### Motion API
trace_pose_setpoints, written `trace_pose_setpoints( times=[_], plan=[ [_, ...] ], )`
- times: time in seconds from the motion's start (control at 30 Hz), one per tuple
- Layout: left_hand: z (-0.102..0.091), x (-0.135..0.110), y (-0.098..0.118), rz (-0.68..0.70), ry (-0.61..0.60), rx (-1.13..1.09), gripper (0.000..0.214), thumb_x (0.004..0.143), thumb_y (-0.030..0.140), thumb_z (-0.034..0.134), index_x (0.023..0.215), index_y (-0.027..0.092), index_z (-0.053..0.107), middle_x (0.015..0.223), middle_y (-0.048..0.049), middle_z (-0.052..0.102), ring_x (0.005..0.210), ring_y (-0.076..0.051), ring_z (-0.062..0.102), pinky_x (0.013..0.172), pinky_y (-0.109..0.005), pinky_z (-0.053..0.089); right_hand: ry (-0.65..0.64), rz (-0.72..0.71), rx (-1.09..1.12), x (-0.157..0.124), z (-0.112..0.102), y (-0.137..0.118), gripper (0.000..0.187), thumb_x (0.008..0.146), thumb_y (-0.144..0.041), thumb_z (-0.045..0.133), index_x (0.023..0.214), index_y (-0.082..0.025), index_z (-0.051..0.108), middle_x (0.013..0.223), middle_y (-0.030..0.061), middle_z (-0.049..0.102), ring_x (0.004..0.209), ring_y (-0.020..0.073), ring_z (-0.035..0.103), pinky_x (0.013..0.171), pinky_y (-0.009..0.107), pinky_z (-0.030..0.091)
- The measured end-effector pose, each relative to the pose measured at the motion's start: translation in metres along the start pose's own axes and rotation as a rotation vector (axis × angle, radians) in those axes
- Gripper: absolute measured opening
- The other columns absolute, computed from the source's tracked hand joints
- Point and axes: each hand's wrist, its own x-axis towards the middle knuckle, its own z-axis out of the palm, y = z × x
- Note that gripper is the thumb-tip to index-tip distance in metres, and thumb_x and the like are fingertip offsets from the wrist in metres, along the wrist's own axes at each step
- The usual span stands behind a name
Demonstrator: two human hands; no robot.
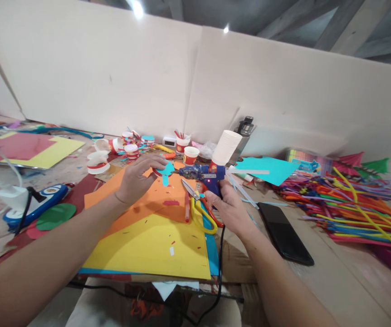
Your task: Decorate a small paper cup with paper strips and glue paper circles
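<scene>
Holding a small cup (165, 169) by its edge, the left hand (139, 177) has its grip pinched around the rim, thumb below and fingers over the top. Blue paper covers the face of the cup, and a short tab hangs down from it. The right hand (230, 200) has its grip wrapped around the handle of a blue glue gun (200, 172), whose red light is lit. The gun's nozzle points left at the side of the cup, very near it; whether the two touch, I cannot tell. A pale glue stick (253, 172) juts from the back of the gun, and a black cord (220, 268) drops from the handle over the counter (243, 261) edge.

Both hands are above orange paper (144, 197) and yellow paper (144, 250) dotted with scraps. Scissors (191, 189) with yellow handles lie below the gun, beside a red pen (187, 209). Behind the gun leans a stack of white cups (228, 143). A black phone (285, 234) lies right of the right hand, with colorful pipe cleaners (359, 209) beyond it. Left of the left arm sits a blue power strip (54, 195).
</scene>
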Motion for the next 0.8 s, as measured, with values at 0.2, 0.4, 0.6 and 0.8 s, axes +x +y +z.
trace_pose_setpoints(
  times=[0.2, 0.4, 0.6, 0.8],
  plan=[
    [-0.0001, -0.0001, -0.0007, -0.009, -0.005, 0.002, 0.013, 0.083, 0.01, 0.06, 0.084, 0.022, 0.064, 0.096, -0.0045, 0.074, 0.1, -0.019, 0.07, 0.091, -0.042, 0.057, 0.013, 0.023, -0.043, -0.0011, -0.0007, 0.0013, 0.032, 0.084, -0.045, 0.055, 0.104, -0.02, 0.056, 0.103, 0.0076, 0.067, 0.095, 0.0238, 0.06, 0.086, 0.041, 0.05],
    [-0.0001, -0.0003, -0.0008, 0.019, 0.006, 0.001, 0.016, 0.082, 0.007, 0.06, 0.085, 0.022, 0.065, 0.096, -0.0047, 0.074, 0.099, -0.019, 0.07, 0.091, -0.041, 0.057, 0.011, 0.024, -0.033, -0.0016, -0.0005, 0.0003, 0.032, 0.084, -0.044, 0.055, 0.105, -0.02, 0.056, 0.104, 0.0077, 0.066, 0.097, 0.0241, 0.059, 0.086, 0.041, 0.049],
    [-0.0001, -0.0015, -0.0025, 0.005, 0.005, 0.004, 0.015, 0.082, 0.008, 0.061, 0.085, 0.022, 0.065, 0.097, -0.004, 0.074, 0.101, -0.02, 0.07, 0.092, -0.043, 0.057, 0.007, 0.032, -0.045, -0.0009, -0.001, 0.0048, 0.032, 0.084, -0.045, 0.056, 0.105, -0.02, 0.057, 0.106, 0.0072, 0.066, 0.097, 0.0237, 0.06, 0.088, 0.041, 0.049],
    [-0.0018, -0.0011, -0.0044, 0.032, 0.001, 0.033, 0.014, 0.083, 0.01, 0.062, 0.084, 0.023, 0.066, 0.096, -0.0028, 0.075, 0.099, -0.019, 0.07, 0.095, -0.044, 0.057, 0.0, 0.036, -0.084, -0.001, -0.0042, 0.007, 0.036, 0.085, -0.042, 0.057, 0.113, -0.02, 0.058, 0.112, 0.009, 0.066, 0.105, 0.0257, 0.059, 0.096, 0.045, 0.047]
  ],
)
